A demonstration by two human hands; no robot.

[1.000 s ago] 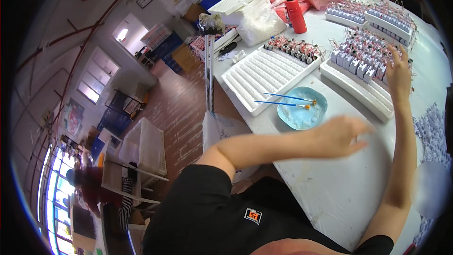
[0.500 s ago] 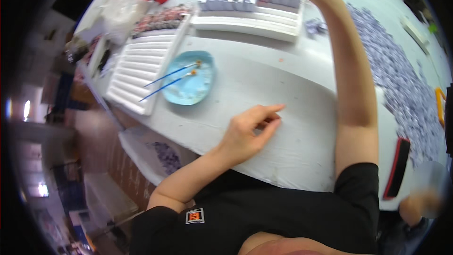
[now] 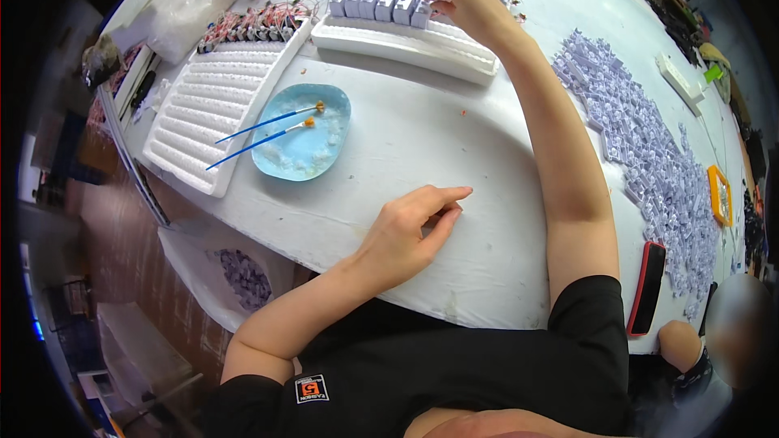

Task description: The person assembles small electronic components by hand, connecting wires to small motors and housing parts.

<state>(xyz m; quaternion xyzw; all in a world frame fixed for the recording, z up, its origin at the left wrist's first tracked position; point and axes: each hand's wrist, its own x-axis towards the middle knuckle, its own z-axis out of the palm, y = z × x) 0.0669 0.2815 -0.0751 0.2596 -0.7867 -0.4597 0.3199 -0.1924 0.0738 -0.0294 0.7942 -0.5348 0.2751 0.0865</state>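
Facing a white desk (image 3: 487, 154), with a translucent bag (image 3: 191, 264) hanging below its left edge and a ridged white tray (image 3: 203, 105) lying on its left part, wired parts (image 3: 251, 26) filling the tray's far end. Having a light blue dish (image 3: 300, 161) just right of that tray, two blue-handled brushes (image 3: 280, 120) lying across its rim.

Holding the left hand (image 3: 406, 231) over the near middle of the desk, bending the elbow at the left, pointing the index finger right, holding the thumb slightly apart below it and curling the other fingers: partly open.

Stretching the right arm across to the far side, bending the elbow only slightly, and holding the right hand (image 3: 469, 6) above a far white tray (image 3: 406, 49), bending its fingers toward the right-end grey block (image 3: 420, 18) in the front row; being unable to tell whether pinching or merely touching it.

Having a heap (image 3: 641, 154) of pale purple pieces spreading right of that arm, a red-edged black object (image 3: 647, 288) lying nearer.
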